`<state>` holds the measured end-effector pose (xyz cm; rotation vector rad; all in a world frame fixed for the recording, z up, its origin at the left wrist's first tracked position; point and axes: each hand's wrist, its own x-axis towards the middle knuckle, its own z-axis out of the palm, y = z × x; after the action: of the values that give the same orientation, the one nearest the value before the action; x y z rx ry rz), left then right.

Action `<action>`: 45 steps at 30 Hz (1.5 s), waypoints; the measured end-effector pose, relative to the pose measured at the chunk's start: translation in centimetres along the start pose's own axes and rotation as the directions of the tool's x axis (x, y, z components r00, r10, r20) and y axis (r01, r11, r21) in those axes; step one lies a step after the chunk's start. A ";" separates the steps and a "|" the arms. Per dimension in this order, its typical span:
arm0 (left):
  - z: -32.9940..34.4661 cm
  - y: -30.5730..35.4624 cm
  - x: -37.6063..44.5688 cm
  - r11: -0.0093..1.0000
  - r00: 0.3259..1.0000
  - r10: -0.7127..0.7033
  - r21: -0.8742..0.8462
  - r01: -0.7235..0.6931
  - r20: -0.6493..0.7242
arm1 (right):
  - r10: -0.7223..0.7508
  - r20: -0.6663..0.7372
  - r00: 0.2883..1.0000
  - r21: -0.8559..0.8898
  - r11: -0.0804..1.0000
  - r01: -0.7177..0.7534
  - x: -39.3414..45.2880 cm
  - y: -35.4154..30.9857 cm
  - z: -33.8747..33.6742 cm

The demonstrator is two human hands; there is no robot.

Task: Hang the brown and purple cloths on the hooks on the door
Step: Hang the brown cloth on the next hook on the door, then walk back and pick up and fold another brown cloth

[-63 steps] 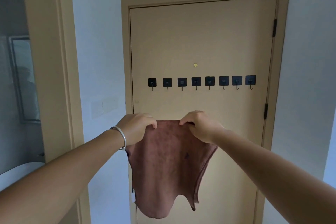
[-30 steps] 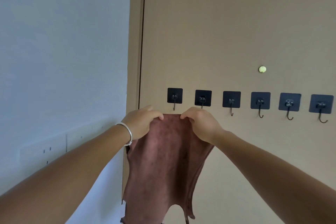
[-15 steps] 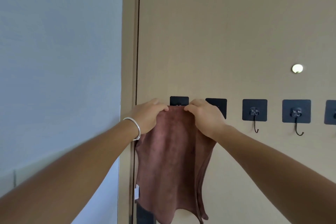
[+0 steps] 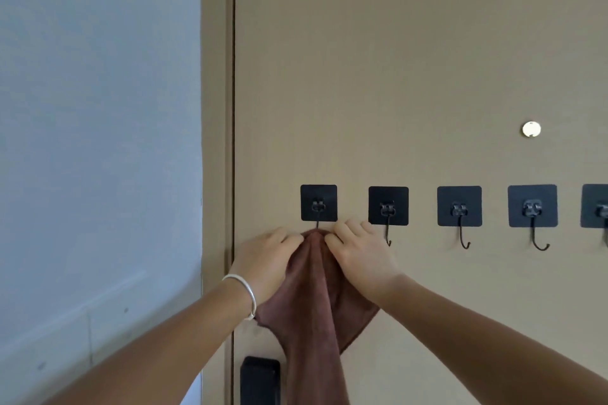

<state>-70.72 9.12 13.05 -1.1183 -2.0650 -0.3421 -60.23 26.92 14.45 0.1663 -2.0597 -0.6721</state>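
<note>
The brown cloth (image 4: 312, 299) is held against the door (image 4: 411, 59) with its top edge bunched directly under the leftmost hook (image 4: 318, 207); the rest of it hangs down between the forearms. The purple cloth is not seen in this view.

To finish this step well, the gathered fold should be lifted slightly and pushed over the tip of the hook, so that several layers of fabric are caught rather than a thin edge. The fold is best kept centred, since an uneven drape might be pulled off by its own weight. Release should be delayed until the cloth is felt to bear on the hook.

The left hand (image 4: 266, 260) is curled, its fingers (image 4: 291, 238) pinching the cloth's top edge from the left. The right hand (image 4: 358, 253) is likewise curled, its fingers (image 4: 339, 233) gripping the same fold from the right, close beside the second hook (image 4: 388, 207). Whether the hook tip has already passed through the fold cannot be told, as it is hidden by fabric and knuckles.
</note>
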 end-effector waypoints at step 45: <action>-6.4 44.6 -1.0 0.508 0.725 0.597 -0.537 -0.673 -0.343 | 0.908 -0.038 0.418 -0.723 0.264 -0.639 -32.2 3.3 -38.6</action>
<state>-31.40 31.03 11.74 -2.1299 -1.2725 -0.7338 -10.25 26.34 8.27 -1.5038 -1.7546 -0.7141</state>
